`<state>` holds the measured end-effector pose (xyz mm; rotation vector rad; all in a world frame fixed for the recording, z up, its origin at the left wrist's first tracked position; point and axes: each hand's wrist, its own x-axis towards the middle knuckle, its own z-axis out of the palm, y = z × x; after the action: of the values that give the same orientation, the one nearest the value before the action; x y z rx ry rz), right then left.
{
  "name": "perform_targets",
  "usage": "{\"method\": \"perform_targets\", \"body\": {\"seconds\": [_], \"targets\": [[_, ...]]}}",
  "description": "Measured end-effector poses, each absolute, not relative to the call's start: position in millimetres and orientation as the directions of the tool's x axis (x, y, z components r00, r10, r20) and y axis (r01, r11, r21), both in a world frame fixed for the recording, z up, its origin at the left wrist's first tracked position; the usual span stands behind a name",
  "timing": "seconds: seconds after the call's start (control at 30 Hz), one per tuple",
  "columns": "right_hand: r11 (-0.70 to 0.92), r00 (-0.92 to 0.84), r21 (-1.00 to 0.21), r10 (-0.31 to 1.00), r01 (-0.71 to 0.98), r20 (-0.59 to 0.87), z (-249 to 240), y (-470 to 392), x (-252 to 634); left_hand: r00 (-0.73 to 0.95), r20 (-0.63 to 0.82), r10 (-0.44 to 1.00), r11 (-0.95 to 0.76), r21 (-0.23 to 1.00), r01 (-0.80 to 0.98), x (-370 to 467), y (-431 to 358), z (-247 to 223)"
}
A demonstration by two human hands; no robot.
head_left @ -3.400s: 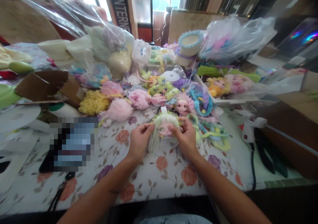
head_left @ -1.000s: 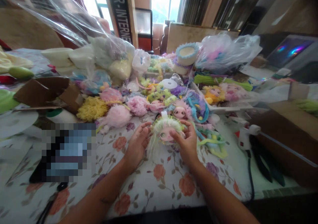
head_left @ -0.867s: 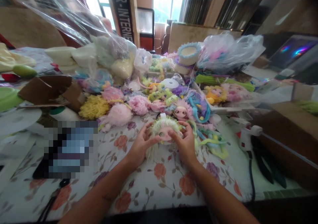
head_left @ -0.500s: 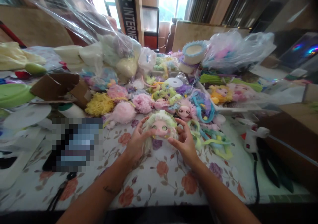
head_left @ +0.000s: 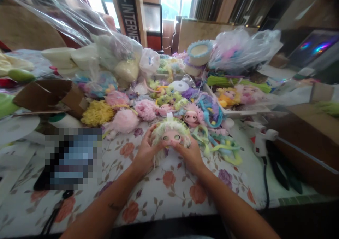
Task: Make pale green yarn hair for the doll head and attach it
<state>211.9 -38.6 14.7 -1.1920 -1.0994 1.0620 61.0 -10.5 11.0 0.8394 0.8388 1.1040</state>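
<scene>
A doll head with green eyes and pale green-white hair faces me above the flowered cloth. My left hand grips its left side, the thumb pressed near the chin and strands of hair hanging by the palm. On the other side my right hand is closed on it, with the thumb at the lower face and the other fingers hidden behind. A small white tab sticks up from the top of the hair. Just behind lies a pink-haired doll head.
Pink pompoms and a yellow curly bundle lie beyond my hands. A blurred-out phone is at left. To the right are a white glue gun, dark-handled pliers and a tray with dolls.
My right hand has closed in on the doll head, its thumb now against the lower face and its fingers behind. The whole view has shifted slightly, so the scene sits further left.
</scene>
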Motion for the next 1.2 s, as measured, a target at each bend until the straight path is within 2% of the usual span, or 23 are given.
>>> {"method": "perform_targets", "body": {"seconds": [0.1,0.17,0.2,0.27,0.33,0.4,0.47,0.57,0.67,0.83,0.9,1.0,1.1,1.2], "targets": [[0.114,0.285,-0.987,0.948,0.113,0.142,12,-38,214,0.184,-0.008,0.983,0.082,0.914,-0.398,59,-7,8],[0.226,0.341,-0.917,0.877,0.329,0.339,11,-36,220,0.107,0.069,0.992,-0.017,0.904,-0.426,56,-5,9],[0.303,0.32,-0.836,0.821,0.458,0.473,10,-34,223,0.082,0.075,0.994,-0.031,0.895,-0.446,54,-4,10],[0.459,0.181,-0.597,0.673,0.658,0.717,10,-30,230,0.115,0.02,0.993,0.041,0.861,-0.507,50,-3,14],[0.577,-0.005,-0.352,0.526,0.737,0.851,12,-25,236,0.267,-0.086,0.96,0.229,0.789,-0.569,48,-4,18],[0.646,-0.162,-0.19,0.444,0.74,0.881,13,-20,239,0.465,-0.146,0.873,0.425,0.696,-0.579,48,-7,20],[0.681,-0.273,-0.128,0.449,0.721,0.85,12,-17,241,0.576,-0.123,0.808,0.509,0.638,-0.578,49,-10,21],[0.697,-0.362,-0.169,0.545,0.697,0.756,11,-17,240,0.582,-0.084,0.809,0.5,0.62,-0.605,50,-14,20],[0.699,-0.397,-0.273,0.634,0.661,0.664,10,-17,237,0.549,-0.14,0.824,0.5,0.636,-0.588,50,-15,21],[0.677,-0.335,-0.4,0.686,0.618,0.646,11,-13,230,0.486,-0.166,0.858,0.471,0.629,-0.618,50,-12,21],[0.633,-0.234,-0.469,0.715,0.615,0.658,12,-13,228,0.515,-0.13,0.847,0.467,0.647,-0.603,48,-10,17],[0.466,0.026,-0.655,0.803,0.595,0.596,16,-13,224,0.558,-0.063,0.828,0.428,0.713,-0.555,45,-7,9],[0.234,0.309,-0.853,0.86,0.466,0.405,24,-15,220,0.517,-0.131,0.846,0.397,0.803,-0.446,47,-8,2],[0.115,0.443,-0.973,0.875,0.199,0.195,28,-15,213,0.511,-0.243,0.824,0.449,0.831,-0.329,55,-13,-1]]}}
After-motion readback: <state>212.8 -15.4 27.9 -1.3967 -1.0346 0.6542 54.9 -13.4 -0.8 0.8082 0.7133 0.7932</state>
